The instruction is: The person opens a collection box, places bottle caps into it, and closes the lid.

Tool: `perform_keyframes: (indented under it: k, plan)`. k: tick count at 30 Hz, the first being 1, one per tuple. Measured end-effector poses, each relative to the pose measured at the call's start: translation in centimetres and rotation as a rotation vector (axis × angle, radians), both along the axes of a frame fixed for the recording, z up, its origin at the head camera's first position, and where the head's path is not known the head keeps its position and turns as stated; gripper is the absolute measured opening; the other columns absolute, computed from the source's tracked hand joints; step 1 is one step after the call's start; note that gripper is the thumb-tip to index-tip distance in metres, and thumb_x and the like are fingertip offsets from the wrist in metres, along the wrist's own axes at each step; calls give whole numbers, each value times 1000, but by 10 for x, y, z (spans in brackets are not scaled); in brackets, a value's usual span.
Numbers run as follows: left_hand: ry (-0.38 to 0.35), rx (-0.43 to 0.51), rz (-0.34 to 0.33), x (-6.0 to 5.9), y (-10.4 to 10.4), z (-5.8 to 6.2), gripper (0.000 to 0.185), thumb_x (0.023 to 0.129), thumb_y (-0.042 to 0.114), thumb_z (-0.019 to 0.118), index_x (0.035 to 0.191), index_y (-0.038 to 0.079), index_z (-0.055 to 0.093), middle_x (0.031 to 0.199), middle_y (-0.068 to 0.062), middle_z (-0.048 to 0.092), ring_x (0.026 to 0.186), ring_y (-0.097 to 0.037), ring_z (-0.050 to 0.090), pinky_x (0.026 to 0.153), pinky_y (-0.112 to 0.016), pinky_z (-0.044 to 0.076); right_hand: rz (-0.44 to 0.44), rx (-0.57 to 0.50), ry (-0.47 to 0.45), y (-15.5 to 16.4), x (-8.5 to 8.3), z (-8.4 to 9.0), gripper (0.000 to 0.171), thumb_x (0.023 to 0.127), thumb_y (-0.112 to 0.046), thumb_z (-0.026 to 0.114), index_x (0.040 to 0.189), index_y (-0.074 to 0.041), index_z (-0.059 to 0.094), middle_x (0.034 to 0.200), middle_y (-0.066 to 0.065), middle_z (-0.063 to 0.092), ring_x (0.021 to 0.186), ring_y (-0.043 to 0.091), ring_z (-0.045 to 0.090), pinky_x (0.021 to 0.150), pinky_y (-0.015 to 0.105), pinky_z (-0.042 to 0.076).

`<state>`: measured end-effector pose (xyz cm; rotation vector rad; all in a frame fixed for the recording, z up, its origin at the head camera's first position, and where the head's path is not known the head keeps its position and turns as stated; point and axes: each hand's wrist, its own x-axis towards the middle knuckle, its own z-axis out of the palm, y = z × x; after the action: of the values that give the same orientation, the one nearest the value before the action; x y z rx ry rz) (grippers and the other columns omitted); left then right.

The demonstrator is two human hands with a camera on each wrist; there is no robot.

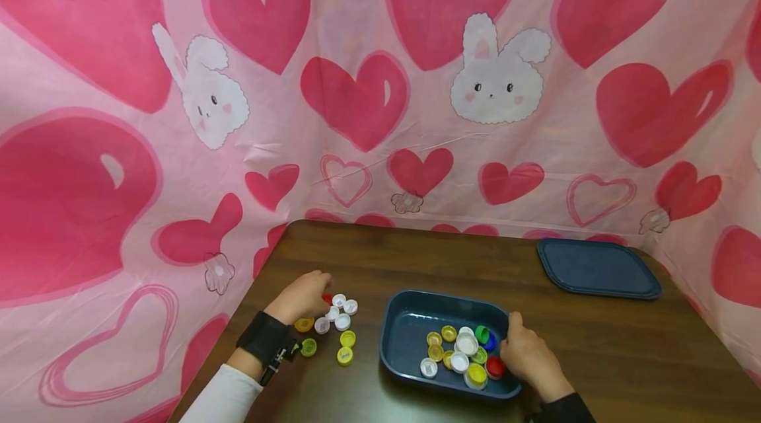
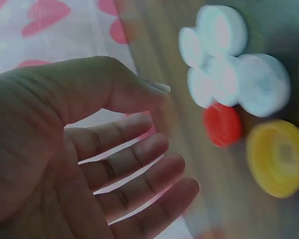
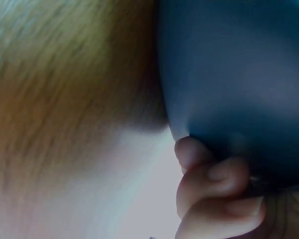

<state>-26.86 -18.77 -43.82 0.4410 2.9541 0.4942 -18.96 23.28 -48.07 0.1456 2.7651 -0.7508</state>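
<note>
On the brown surface (image 1: 594,344), the right hand (image 1: 531,357) grips the blue tray (image 1: 410,327) at its 3 o'clock rim; the left hand (image 1: 300,297), fingers loosely apart, hovers beside the loose caps (image 1: 337,317) at 9 o'clock.

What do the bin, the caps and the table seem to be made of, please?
Bin: probably moulded plastic, dark blue, with rounded corners and a soft sheen. The right hand grips its rim. Caps: likely plastic, in solid bright colours, smooth and slightly glossy; the left hand hovers over them, open. Table: wood or wood-look laminate, with dark brown grain streaks.
</note>
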Motion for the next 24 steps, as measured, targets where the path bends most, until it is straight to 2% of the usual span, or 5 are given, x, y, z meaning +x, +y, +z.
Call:
perform_keyframes:
  k: [6,13,20,24]
  plan:
    - [-9,9,53,7,-17,-13,38,68,4,86,101,1,68,90,-9,61,80,-24,55,75,-41,54,-2,21,6,-2,0,4,41,94,-11,53,124,9,34,90,20,59,71,28,56,61,41,47]
    - [-23,-4,59,14,-29,-24,29,70,3,78,97,5,67,88,-7,56,80,-24,53,73,-42,50,-12,22,-27,-3,-1,3,39,95,-12,52,123,8,34,88,18,57,70,28,56,59,39,47]
    - [-78,-9,86,21,-33,-33,39,71,8,86,105,5,68,95,-9,59,87,-26,53,82,-47,52,-21,29,-34,-3,-1,3,42,96,-12,53,126,9,33,90,20,57,70,28,56,59,39,48]
    - [-70,-20,95,23,-35,-36,42,71,10,87,107,5,68,97,-9,59,89,-27,54,83,-49,52,-25,23,-40,-4,-1,4,43,96,-12,53,127,9,32,91,20,57,71,28,56,59,39,48]
